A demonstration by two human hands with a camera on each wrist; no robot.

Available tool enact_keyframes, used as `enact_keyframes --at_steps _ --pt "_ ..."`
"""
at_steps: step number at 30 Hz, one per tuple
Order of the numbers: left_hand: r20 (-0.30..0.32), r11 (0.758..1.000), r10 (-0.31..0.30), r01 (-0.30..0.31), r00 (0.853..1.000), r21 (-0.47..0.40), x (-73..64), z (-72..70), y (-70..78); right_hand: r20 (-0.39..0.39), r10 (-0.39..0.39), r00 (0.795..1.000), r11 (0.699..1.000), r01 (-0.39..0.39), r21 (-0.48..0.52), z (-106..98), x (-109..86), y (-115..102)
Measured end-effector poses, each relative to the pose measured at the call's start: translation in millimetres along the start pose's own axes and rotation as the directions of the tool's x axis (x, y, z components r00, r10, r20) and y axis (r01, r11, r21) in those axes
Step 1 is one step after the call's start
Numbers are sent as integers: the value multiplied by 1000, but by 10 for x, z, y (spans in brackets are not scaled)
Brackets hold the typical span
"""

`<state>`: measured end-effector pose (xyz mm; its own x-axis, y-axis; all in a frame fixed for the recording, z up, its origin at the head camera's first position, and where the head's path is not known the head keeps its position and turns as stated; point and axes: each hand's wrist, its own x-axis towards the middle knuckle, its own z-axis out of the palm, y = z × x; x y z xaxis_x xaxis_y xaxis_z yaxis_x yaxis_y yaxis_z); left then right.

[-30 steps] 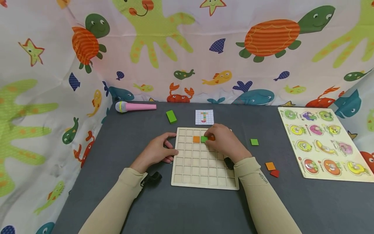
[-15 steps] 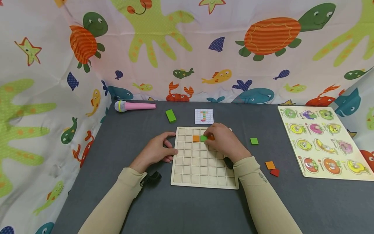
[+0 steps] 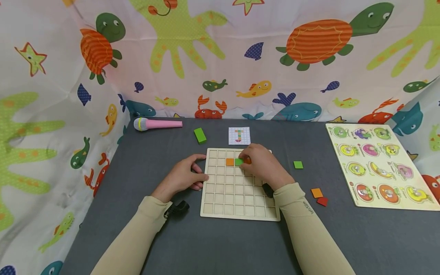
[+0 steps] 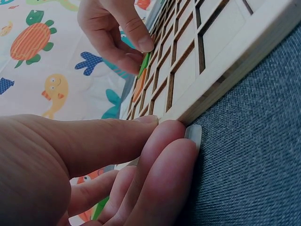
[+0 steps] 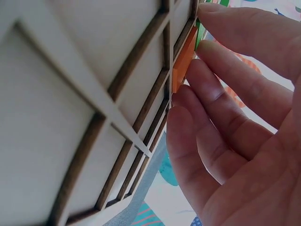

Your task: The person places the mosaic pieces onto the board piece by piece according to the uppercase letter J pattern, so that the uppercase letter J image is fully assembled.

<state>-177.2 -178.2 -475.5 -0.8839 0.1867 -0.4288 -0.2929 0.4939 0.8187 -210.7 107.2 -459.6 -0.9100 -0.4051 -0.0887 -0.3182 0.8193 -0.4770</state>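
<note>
On the grid board [image 3: 228, 198], right hand [image 3: 262, 162] pinches green tile [image 3: 238, 162], left hand [image 3: 182, 175] pinches rim [image 4: 225, 80]; probably seating it, needs release next.

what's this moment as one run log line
left hand: touches board at left edge; right hand: pinches green tile at board; orange tile: left of green tile; card: beyond board

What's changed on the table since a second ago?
Nothing visibly; only the head view drifts slightly. Nothing was picked up or let go. The left hand stays on the board's edge, the right hand at its green tile; the card and loose orange tile lie as before.
</note>
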Motion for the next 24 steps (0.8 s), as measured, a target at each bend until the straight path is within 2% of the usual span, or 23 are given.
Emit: enact_keyframes --at_steps 19,24 --pt "-10 1000 -8 8 1000 21 13 9 38 -16 -7 1000 1000 7 0 -57 -29 19" --pt "-6 999 -21 21 1000 26 4 11 17 -34 6 999 999 -5 38 -119 -118 84"
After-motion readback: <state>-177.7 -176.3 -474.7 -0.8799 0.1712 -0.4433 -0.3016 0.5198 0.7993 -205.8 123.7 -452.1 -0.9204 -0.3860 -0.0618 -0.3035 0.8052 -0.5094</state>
